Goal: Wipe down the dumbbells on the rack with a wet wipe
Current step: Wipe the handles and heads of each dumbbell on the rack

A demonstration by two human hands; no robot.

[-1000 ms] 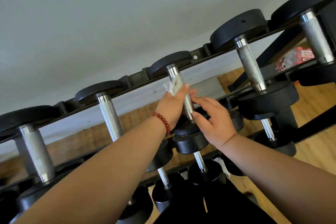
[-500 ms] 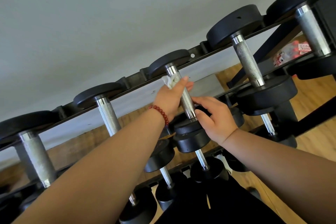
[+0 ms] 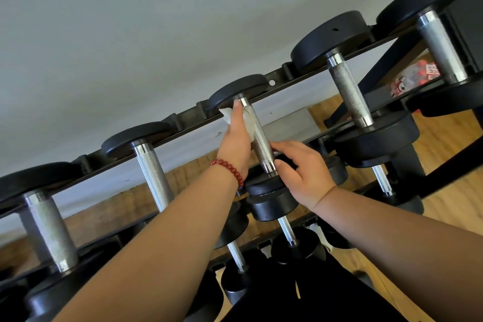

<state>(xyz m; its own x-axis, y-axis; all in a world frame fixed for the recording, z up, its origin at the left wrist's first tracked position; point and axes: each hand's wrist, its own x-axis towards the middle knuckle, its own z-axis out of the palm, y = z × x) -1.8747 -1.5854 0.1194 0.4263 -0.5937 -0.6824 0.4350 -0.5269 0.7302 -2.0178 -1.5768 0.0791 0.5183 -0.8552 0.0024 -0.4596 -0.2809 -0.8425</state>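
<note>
Grips a crumpled white wet wipe (image 3: 250,124) in the left hand (image 3: 235,144) and presses it to the upper stretch of the middle dumbbell (image 3: 262,138), on its knurled steel handle, one fingertip up by the round black head. Pinches the same handle's smooth lower collar between thumb and fingers of the right hand (image 3: 308,175). Works with hands apart, one high, one low. Wears a bracelet (image 3: 230,168) of glossy red beads on the left wrist. Faces a black metal rack (image 3: 185,116), the dumbbell lying across its rails between neighbours with cross-hatched silver grips and matte disc heads. Looks past to a plain grey wall (image 3: 130,21) and warm wooden flooring (image 3: 444,138).
</note>
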